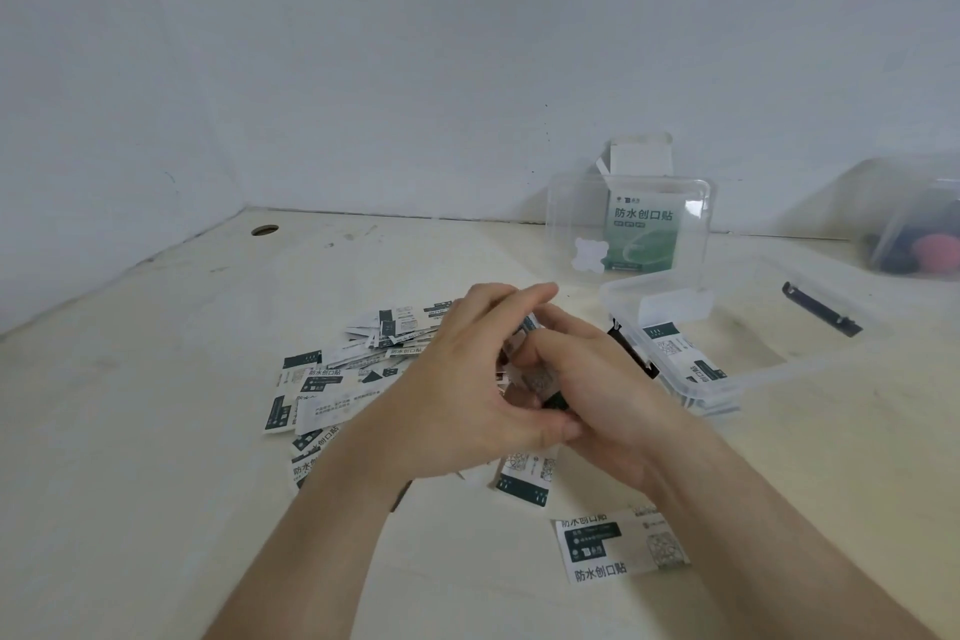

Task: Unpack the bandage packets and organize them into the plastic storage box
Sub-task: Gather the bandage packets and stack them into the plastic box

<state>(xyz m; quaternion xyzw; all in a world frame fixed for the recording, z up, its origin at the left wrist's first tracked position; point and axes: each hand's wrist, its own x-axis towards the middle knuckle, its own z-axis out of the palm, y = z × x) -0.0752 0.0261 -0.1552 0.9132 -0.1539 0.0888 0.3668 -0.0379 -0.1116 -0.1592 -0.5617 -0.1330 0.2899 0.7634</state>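
together gripping a small stack of bandage packets (540, 379) with left hand (462, 379) and right hand (592, 395), fingers curled round it, just beside the plastic storage box (748, 382). probably featherlight, thin, floppy, slick; best pinched across the long edges, squared.

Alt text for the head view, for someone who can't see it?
The left hand and right hand meet above the table, gripping a small stack of bandage packets. More packets lie scattered at left; a few lie in the open plastic storage box at right, a green carton behind its lid.
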